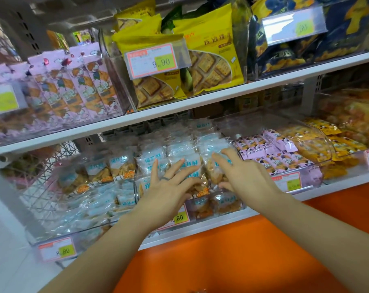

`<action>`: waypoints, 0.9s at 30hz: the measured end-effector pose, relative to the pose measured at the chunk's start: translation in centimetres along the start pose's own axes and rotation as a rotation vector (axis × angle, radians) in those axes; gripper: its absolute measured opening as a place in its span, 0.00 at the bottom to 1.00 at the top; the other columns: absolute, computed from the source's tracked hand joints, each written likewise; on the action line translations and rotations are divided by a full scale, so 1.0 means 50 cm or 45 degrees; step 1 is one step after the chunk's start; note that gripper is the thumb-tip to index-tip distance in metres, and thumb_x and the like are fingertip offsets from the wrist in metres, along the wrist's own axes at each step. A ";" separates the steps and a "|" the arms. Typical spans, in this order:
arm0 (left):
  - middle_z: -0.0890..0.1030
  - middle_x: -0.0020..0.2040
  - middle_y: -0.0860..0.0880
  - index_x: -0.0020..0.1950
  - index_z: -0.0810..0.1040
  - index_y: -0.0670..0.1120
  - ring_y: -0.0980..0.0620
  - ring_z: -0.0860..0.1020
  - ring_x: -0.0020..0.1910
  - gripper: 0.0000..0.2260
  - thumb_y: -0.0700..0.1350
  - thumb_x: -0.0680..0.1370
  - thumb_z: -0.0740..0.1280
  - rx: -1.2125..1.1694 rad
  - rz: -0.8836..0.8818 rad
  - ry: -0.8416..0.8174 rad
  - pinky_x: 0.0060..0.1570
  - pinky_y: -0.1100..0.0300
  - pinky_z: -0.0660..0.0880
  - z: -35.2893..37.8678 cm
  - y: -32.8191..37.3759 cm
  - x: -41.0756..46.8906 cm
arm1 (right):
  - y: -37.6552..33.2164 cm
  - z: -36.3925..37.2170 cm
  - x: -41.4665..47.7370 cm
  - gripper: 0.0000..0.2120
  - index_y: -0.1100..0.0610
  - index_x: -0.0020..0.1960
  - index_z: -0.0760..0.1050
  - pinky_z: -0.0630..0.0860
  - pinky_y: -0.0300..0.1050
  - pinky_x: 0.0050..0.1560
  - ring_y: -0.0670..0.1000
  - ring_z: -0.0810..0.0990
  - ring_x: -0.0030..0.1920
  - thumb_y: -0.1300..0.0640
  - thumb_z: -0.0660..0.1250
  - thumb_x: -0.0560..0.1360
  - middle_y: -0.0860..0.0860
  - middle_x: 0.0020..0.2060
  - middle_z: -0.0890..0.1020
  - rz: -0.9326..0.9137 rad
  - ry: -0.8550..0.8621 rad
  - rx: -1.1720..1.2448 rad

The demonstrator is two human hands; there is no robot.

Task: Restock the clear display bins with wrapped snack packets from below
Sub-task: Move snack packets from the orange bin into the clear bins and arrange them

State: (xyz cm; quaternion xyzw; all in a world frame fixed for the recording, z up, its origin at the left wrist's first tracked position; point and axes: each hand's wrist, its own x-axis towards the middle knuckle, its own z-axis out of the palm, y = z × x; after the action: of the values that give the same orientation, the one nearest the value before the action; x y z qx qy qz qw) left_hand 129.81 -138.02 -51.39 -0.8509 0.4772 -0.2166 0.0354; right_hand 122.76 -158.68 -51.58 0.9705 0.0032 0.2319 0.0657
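Our left hand (168, 192) and right hand (243, 177) lay spread flat, gripping nothing, directly atop the blue-labelled snack packets (154, 155) in the clear bin (232, 209).

one left hand (168, 193), one right hand (247, 178), two white shelves (200, 102), two 8.80 tags (56, 249).

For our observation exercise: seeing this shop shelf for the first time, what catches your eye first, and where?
The left hand and right hand lie spread on the clear snack packets in the middle bin of the lower shelf. Above, on the upper shelf, bright yellow biscuit bags stand behind a 9.90 price tag. A vivid orange panel runs underneath.
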 end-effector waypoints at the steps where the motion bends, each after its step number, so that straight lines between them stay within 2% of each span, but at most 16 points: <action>1: 0.63 0.75 0.57 0.66 0.66 0.59 0.48 0.54 0.76 0.16 0.49 0.79 0.58 -0.004 0.010 -0.011 0.66 0.34 0.38 0.001 -0.003 -0.002 | 0.003 0.003 -0.005 0.32 0.52 0.74 0.54 0.74 0.45 0.33 0.55 0.80 0.37 0.47 0.65 0.77 0.54 0.69 0.62 -0.018 -0.080 0.011; 3: 0.59 0.76 0.57 0.67 0.65 0.59 0.50 0.48 0.76 0.16 0.50 0.80 0.50 -0.009 0.029 -0.052 0.67 0.35 0.37 0.005 -0.010 -0.006 | 0.012 0.002 -0.013 0.33 0.50 0.75 0.49 0.76 0.45 0.36 0.55 0.81 0.40 0.54 0.64 0.78 0.53 0.72 0.58 -0.071 -0.134 0.018; 5: 0.56 0.77 0.56 0.68 0.64 0.58 0.48 0.46 0.76 0.17 0.51 0.81 0.48 0.013 0.050 -0.092 0.67 0.35 0.36 0.008 -0.011 -0.007 | 0.025 0.004 -0.023 0.34 0.49 0.76 0.47 0.75 0.44 0.34 0.54 0.80 0.40 0.59 0.63 0.78 0.52 0.75 0.54 -0.106 -0.141 0.039; 7: 0.52 0.78 0.54 0.68 0.62 0.59 0.46 0.44 0.76 0.17 0.54 0.81 0.46 0.040 0.045 -0.086 0.66 0.36 0.34 0.006 -0.004 -0.004 | 0.024 -0.002 -0.028 0.32 0.49 0.77 0.45 0.71 0.43 0.34 0.54 0.80 0.40 0.59 0.59 0.80 0.52 0.76 0.51 -0.108 -0.186 0.061; 9: 0.49 0.78 0.52 0.69 0.61 0.59 0.44 0.44 0.76 0.17 0.56 0.81 0.46 0.043 0.004 -0.057 0.66 0.36 0.33 -0.003 0.010 0.001 | 0.013 -0.007 -0.034 0.30 0.49 0.77 0.50 0.70 0.44 0.32 0.54 0.80 0.38 0.55 0.60 0.80 0.52 0.76 0.54 -0.074 -0.114 0.073; 10: 0.50 0.78 0.50 0.69 0.61 0.59 0.43 0.46 0.76 0.18 0.56 0.81 0.46 0.060 -0.013 -0.041 0.66 0.35 0.35 -0.006 0.019 0.004 | 0.011 -0.010 -0.037 0.27 0.49 0.75 0.58 0.70 0.44 0.30 0.55 0.80 0.35 0.53 0.63 0.78 0.53 0.74 0.60 -0.053 -0.045 0.091; 12: 0.57 0.77 0.47 0.71 0.63 0.57 0.42 0.54 0.76 0.19 0.56 0.81 0.48 0.117 -0.022 -0.010 0.66 0.31 0.43 -0.009 0.037 0.016 | 0.009 -0.015 -0.042 0.21 0.51 0.63 0.75 0.72 0.44 0.25 0.55 0.81 0.31 0.52 0.73 0.71 0.54 0.64 0.75 -0.029 0.128 0.164; 14: 0.63 0.75 0.46 0.72 0.63 0.56 0.42 0.61 0.74 0.20 0.56 0.80 0.49 0.134 -0.050 -0.005 0.65 0.29 0.48 -0.010 0.055 0.038 | 0.018 -0.010 -0.043 0.16 0.53 0.53 0.81 0.76 0.46 0.28 0.56 0.82 0.37 0.55 0.77 0.66 0.55 0.55 0.80 -0.015 0.265 0.200; 16: 0.66 0.74 0.46 0.72 0.63 0.55 0.42 0.64 0.73 0.21 0.56 0.80 0.48 0.106 -0.116 -0.037 0.66 0.28 0.46 -0.013 0.069 0.059 | 0.026 0.002 -0.046 0.17 0.54 0.51 0.82 0.78 0.50 0.33 0.58 0.81 0.42 0.56 0.79 0.63 0.56 0.53 0.81 -0.003 0.303 0.191; 20: 0.64 0.75 0.51 0.75 0.61 0.55 0.48 0.58 0.76 0.22 0.55 0.82 0.43 -0.020 -0.292 -0.017 0.67 0.37 0.32 -0.025 0.078 0.101 | 0.028 0.014 -0.054 0.21 0.55 0.52 0.82 0.78 0.52 0.40 0.58 0.81 0.44 0.58 0.80 0.60 0.57 0.55 0.81 0.004 0.297 0.188; 22: 0.69 0.71 0.53 0.74 0.63 0.54 0.51 0.62 0.73 0.19 0.50 0.83 0.49 -0.117 -0.391 0.039 0.70 0.41 0.33 -0.028 0.072 0.132 | 0.022 0.013 -0.053 0.21 0.54 0.54 0.81 0.78 0.53 0.41 0.58 0.80 0.44 0.58 0.79 0.61 0.58 0.58 0.79 0.006 0.303 0.244; 24: 0.75 0.66 0.54 0.70 0.69 0.56 0.51 0.68 0.69 0.17 0.46 0.83 0.52 -0.169 -0.464 0.017 0.72 0.42 0.39 -0.034 0.065 0.167 | 0.014 0.018 -0.051 0.24 0.53 0.58 0.79 0.78 0.53 0.41 0.58 0.80 0.45 0.58 0.78 0.62 0.59 0.61 0.77 -0.016 0.283 0.261; 27: 0.78 0.63 0.52 0.64 0.75 0.57 0.48 0.69 0.67 0.14 0.46 0.82 0.57 -0.148 -0.516 -0.063 0.72 0.44 0.46 -0.039 0.051 0.208 | 0.012 0.034 -0.054 0.31 0.52 0.61 0.77 0.79 0.54 0.41 0.59 0.81 0.46 0.60 0.79 0.59 0.59 0.59 0.78 -0.040 0.236 0.227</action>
State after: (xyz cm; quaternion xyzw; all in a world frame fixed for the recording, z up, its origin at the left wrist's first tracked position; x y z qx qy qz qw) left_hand 131.67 -147.72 -46.82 -0.9351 0.3071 -0.1705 -0.0466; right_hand 121.13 -159.60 -54.23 0.9468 0.0451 0.3182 -0.0178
